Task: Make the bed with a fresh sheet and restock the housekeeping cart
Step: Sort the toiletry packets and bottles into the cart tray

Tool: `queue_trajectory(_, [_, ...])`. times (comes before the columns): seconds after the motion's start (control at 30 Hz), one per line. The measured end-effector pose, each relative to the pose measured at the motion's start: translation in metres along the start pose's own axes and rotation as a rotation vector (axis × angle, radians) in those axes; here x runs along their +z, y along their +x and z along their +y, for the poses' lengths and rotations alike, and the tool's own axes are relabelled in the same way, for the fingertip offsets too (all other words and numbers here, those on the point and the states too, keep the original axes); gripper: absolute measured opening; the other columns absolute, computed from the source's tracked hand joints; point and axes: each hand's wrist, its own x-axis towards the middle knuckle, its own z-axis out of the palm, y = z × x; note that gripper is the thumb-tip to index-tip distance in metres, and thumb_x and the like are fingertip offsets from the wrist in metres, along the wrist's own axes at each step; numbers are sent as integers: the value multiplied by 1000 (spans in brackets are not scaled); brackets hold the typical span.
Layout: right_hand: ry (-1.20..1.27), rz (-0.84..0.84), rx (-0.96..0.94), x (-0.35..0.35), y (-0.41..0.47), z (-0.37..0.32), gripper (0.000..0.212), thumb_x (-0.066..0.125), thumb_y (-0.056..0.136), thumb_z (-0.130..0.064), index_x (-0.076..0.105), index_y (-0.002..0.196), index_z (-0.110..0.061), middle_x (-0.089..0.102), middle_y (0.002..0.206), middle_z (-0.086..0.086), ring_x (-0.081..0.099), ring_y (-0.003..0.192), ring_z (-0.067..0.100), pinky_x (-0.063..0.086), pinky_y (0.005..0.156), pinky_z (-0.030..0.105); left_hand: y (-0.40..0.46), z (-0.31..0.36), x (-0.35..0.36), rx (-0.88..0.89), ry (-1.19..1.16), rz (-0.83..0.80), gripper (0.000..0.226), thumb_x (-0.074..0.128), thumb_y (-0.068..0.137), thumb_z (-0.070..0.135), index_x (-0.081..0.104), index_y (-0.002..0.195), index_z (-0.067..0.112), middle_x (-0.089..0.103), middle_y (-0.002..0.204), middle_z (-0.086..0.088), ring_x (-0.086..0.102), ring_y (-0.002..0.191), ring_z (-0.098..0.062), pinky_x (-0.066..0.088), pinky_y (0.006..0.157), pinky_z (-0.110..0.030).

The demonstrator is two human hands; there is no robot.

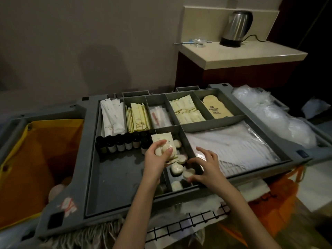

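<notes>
1. Head view, far left: a yellow linen bag [36, 141] hangs open at the end of the housekeeping cart [115, 177], whose grey top tray is split into compartments.
2. In the back-left compartment, long white sachets [112, 116] lie with their long axis running front to back; just in front, a row of small dark bottles [122, 143] stands upright, side by side.
3. Next right, cream packets [138, 116] stand on edge, also aligned front to back.
4. The left hand [158, 157] is curled around a bunch of small round wrapped soaps [166, 150] and flat cream wrappers, held just above the narrow middle compartment.
5. More round soaps [177, 168] lie loose in that compartment, pointing no particular way.
6. The right hand [204, 166] hovers over the same compartment with fingers spread and bent; its lower fingertips seem to touch a soap near the front wall, though the dim light makes the contact unclear.
7. Folded white plastic bags [231, 148] fill the large right compartment.
8. A steel kettle [235, 27] stands upright on the counter [251, 54] behind.
</notes>
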Motion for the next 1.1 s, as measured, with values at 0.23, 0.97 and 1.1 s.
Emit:
queue_trajectory(0.23, [146,174,-127,-3,7,-19,58,82,69,-26,54,119,-36,32,136,-11,14,120,3,22,100,22,-7,-7,11,-26,82,-28,34,70,84,15,59,113,29,55,124,-1,58,110,-22,56,87,-42])
queue_trajectory(0.97, [-103,80,-87,28,52,-24,52,74,74,-47,61,121,-28,24,153,-9,11,137,18,21,110,44,2,20,-68,-37,-56,164,40,45,96,-1,62,119,26,57,112,7,61,103,-12,58,71,-23])
queue_trajectory(1.1, [7,113,-102,23,51,-26,60,76,74,-41,55,128,-28,25,153,-7,14,137,18,23,109,41,0,20,-76,8,-77,166,41,51,93,-2,60,117,29,61,115,2,63,104,-14,58,70,-25])
